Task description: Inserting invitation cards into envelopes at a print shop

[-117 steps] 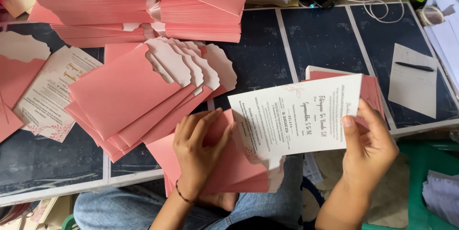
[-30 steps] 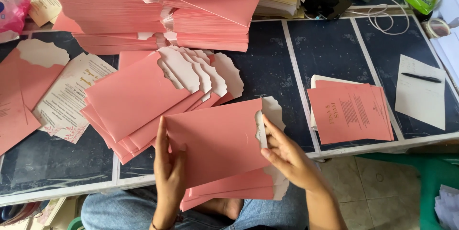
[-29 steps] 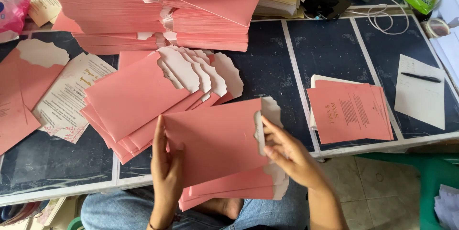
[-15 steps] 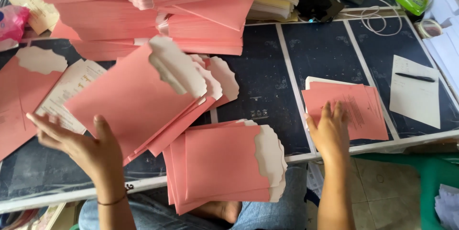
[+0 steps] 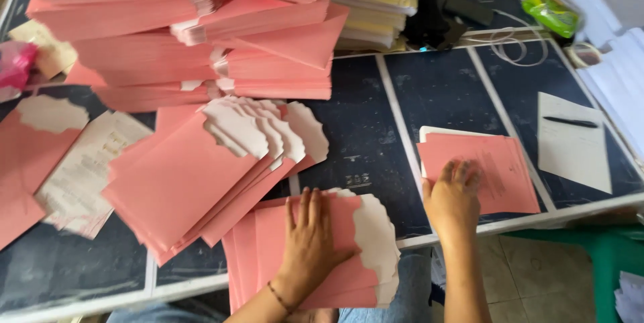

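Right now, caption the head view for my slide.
Left hand flat on pink envelopes, right hand on pink cards.

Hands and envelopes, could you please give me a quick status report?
Left hand flat on near pink envelope stack. Right hand flat on pink card pile. Nothing gripped. Fanned envelopes alongside, not obstructing.

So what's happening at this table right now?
A person sits at a dark table stacked with pink envelopes. The left hand lies flat on a small pile of open-flap pink envelopes at the near edge. The right hand rests on a stack of pink cards to the right. A fanned row of filled-looking envelopes lies to the left, tall envelope bundles behind, and a pen on a white sheet at far right.
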